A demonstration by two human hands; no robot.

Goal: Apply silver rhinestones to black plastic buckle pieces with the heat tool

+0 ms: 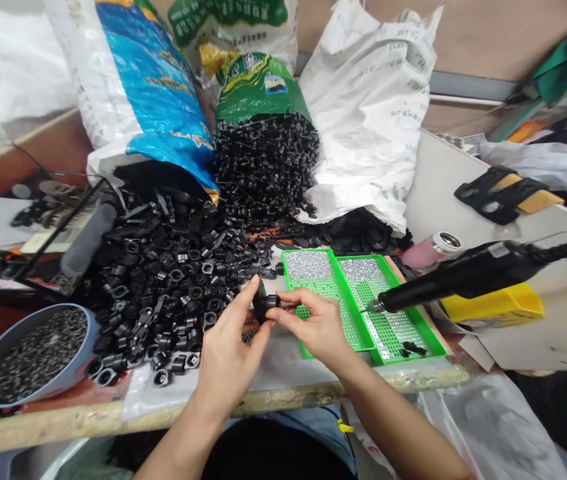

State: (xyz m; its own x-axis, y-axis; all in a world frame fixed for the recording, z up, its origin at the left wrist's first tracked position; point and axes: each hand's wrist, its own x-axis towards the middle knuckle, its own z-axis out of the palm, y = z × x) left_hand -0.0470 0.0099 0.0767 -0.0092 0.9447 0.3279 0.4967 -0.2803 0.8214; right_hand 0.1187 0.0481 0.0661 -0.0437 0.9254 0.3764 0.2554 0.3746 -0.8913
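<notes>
Two bare hands work just in from the table's (113,419) near edge. The left hand (228,353) is half closed, its thumb and fingers pinching a black plastic part (262,303). The right hand (316,327) is also half closed, with its thumb and fingertips on a short round stub (272,301) at that part's side; whether the stub is a separate piece cannot be told. The part sits between the hands, just right of a large heap of matching ribbed black parts (163,287).

A second heap (266,167) spills from a green sack (258,87). There are four woven sacks in all: that one, a blue-and-white sack (148,80), a white sack (368,113), and a printed sack (228,33) behind them. Left of the big heap, a gray bowl (33,357) holds fine dark pieces.

Right of the hands lie two green perforated trays (326,300) side by side, each with a patch of silver granules (310,265). A few small black pieces (413,348) sit at the near corner of the right tray. A black corded heat tool (463,277) rests with its metal tip over that tray, beside a pink can (430,250) and a yellow box (493,303).
</notes>
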